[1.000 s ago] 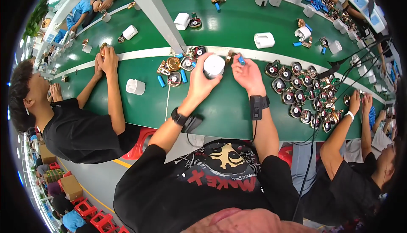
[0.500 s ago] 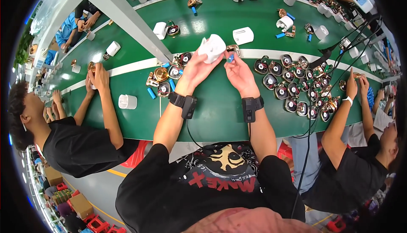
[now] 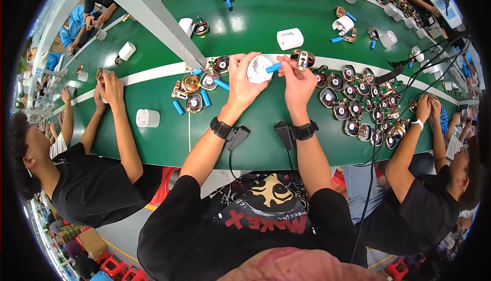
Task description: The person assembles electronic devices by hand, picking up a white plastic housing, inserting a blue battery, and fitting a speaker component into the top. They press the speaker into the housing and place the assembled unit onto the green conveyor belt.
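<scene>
At the wearer's (image 3: pixel 184 224) twelve o'clock, the left hand (image 3: pixel 241 84) curls its fingers around one white plastic housing (image 3: pixel 257 72); the right hand (image 3: pixel 299 82) pinches one blue cylindrical cell (image 3: pixel 273 68), with one gold-rimmed module (image 3: pixel 303 59) beside its fingertips, whether gripped I cannot tell. The housing should handle as light, stiff and slick, best held round its outer wall; the cell, rigid, by its sides. Nearby from it: one spare shell (image 3: pixel 290 39) toward one o'clock, one loose cup (image 3: pixel 148 118) and at least four loose cells (image 3: pixel 205 98) toward eight, and uncountably overlapped speaker units (image 3: pixel 355 108) between three and four.
</scene>
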Demonstrator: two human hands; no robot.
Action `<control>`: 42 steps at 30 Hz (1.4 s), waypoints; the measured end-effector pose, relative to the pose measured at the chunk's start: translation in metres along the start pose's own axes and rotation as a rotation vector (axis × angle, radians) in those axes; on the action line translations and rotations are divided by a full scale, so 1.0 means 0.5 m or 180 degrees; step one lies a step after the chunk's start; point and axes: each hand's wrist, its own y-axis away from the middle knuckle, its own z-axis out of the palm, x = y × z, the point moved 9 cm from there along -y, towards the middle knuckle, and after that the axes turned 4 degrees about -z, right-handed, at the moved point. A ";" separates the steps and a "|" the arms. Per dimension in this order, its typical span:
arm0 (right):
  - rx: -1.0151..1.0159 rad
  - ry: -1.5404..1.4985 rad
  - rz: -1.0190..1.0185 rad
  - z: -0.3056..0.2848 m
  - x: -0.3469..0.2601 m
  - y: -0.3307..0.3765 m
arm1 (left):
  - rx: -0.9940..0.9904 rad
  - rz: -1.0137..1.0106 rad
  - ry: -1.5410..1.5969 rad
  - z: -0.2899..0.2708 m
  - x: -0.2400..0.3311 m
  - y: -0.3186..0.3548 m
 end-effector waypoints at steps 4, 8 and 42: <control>-0.0209 0.0298 -0.0211 0.012 0.008 0.012 | 0.0267 0.0147 -0.0581 -0.016 -0.002 0.005; -0.0478 0.0787 -0.0408 0.020 0.001 0.011 | 0.0339 0.0269 -0.0857 -0.017 0.004 0.011; -0.0820 0.0254 -0.0104 0.066 0.071 0.040 | -0.0041 -0.0094 0.0502 0.050 -0.029 0.041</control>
